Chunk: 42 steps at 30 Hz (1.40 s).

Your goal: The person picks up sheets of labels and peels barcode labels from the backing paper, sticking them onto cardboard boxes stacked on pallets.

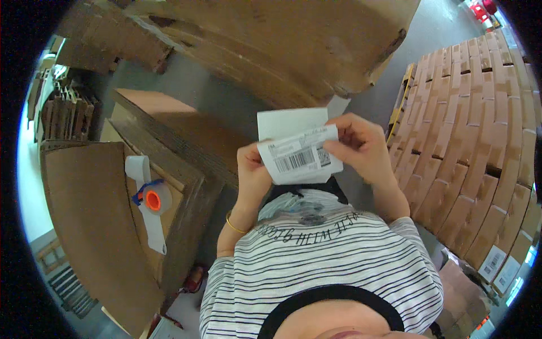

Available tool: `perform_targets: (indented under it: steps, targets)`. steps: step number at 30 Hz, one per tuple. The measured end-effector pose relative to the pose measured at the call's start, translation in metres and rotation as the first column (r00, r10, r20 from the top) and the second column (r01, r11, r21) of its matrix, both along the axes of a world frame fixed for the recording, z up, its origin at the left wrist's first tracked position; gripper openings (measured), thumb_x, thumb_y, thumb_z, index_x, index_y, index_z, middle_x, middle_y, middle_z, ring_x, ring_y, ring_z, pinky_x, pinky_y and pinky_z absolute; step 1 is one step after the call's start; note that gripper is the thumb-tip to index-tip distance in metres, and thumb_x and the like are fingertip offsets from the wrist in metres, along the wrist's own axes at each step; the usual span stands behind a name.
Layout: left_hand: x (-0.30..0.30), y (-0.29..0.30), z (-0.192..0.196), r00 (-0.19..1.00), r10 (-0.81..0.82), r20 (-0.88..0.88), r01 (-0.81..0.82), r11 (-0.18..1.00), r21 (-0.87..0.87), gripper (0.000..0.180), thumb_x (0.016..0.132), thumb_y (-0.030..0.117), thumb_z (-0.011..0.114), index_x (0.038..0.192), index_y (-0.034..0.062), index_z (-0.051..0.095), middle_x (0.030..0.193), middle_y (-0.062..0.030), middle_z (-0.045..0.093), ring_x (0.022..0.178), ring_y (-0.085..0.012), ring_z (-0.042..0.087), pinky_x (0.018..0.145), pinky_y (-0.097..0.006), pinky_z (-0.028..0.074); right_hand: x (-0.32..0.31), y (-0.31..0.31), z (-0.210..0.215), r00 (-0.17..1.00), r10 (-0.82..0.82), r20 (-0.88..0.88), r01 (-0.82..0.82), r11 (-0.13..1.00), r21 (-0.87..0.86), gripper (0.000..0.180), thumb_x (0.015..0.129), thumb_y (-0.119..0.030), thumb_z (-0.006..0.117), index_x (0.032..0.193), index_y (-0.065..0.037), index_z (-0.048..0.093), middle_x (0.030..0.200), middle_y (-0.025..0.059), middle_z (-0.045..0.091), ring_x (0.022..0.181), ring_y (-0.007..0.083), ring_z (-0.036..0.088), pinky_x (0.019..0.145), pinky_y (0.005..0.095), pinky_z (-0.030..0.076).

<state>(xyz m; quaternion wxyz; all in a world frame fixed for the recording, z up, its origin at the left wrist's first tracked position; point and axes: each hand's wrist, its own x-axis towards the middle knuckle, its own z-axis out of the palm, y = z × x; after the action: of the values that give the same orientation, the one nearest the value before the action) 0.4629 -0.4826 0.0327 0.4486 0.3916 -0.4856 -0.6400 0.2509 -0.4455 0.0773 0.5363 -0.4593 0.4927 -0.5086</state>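
we count two hands: the left hand (252, 169) and the right hand (361, 144), both pinching paper. between them we see two sheets: one barcode label (302, 158) in front and one blank white sheet (291, 121) just behind it. on the left wrist we count one gold bangle (234, 225). on the flat cardboard to the left lies one tape dispenser (151, 198), holding one roll with an orange core. on the right stands one pallet stack of sealed cartons (480, 130); we cannot tell their exact number, but they are dozens, in many rows. on its lower cartons we make out three white labels (494, 261).
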Motion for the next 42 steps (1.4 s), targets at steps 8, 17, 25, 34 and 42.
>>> perform_targets:
  steps: [8,17,25,34,42]
  targets:
    - [0.003,0.021,-0.001,0.978,-0.178,0.110,0.192,0.972,-0.138,0.015,0.077,-0.003,0.068,0.092,-0.0029,0.071,0.085,-0.0059,0.072,0.076,-0.0075,0.063,0.068,-0.022,0.050,-0.010,0.023,0.010,0.872,0.054,-0.487,-0.156,0.973,-0.172,0.029,0.079,-0.001,0.070,0.107,-0.005,0.064,0.083,0.0059,0.067,0.069,0.0117,0.064,0.062,0.0245,0.051]
    - [0.002,0.028,0.006,0.984,-0.116,0.133,0.136,0.979,-0.150,0.017,0.078,-0.002,0.071,0.094,-0.0017,0.071,0.087,-0.0085,0.072,0.080,-0.0101,0.066,0.073,-0.023,0.053,-0.012,0.024,0.012,0.679,-0.166,-0.715,-0.339,0.793,-0.506,0.030,0.075,-0.008,0.075,0.104,-0.009,0.067,0.076,0.0061,0.066,0.061,0.0172,0.063,0.056,0.0274,0.051]
    - [-0.003,0.008,0.006,0.985,-0.127,0.121,0.162,0.925,-0.343,0.017,0.077,-0.001,0.072,0.094,0.0005,0.072,0.088,-0.0087,0.072,0.079,-0.0119,0.068,0.072,-0.025,0.053,-0.008,0.030,0.023,0.518,-0.501,-0.693,-0.311,0.645,-0.699,0.031,0.063,-0.008,0.076,0.094,-0.013,0.072,0.101,0.0072,0.064,0.080,0.0220,0.063,0.061,0.0302,0.053]
    - [0.027,-0.068,-0.001,0.969,0.106,0.224,0.049,0.802,-0.595,0.020,0.073,-0.004,0.068,0.092,0.0026,0.073,0.083,-0.0071,0.072,0.076,-0.0116,0.067,0.068,-0.025,0.051,0.013,0.011,0.058,0.588,-0.645,-0.488,-0.221,0.452,-0.864,0.019,0.065,-0.011,0.076,0.084,-0.010,0.072,0.101,0.0084,0.064,0.081,0.0250,0.063,0.070,0.0347,0.056]
    - [0.073,-0.090,-0.003,0.919,0.386,0.085,-0.272,0.774,-0.572,0.018,0.074,-0.001,0.069,0.092,-0.0017,0.071,0.085,-0.0060,0.071,0.079,-0.0115,0.064,0.075,-0.026,0.050,-0.007,0.037,0.047,0.791,-0.612,-0.026,0.221,0.325,-0.920,0.015,0.088,-0.022,0.066,0.088,-0.009,0.059,0.087,0.0132,0.062,0.076,0.0239,0.063,0.068,0.0379,0.056]
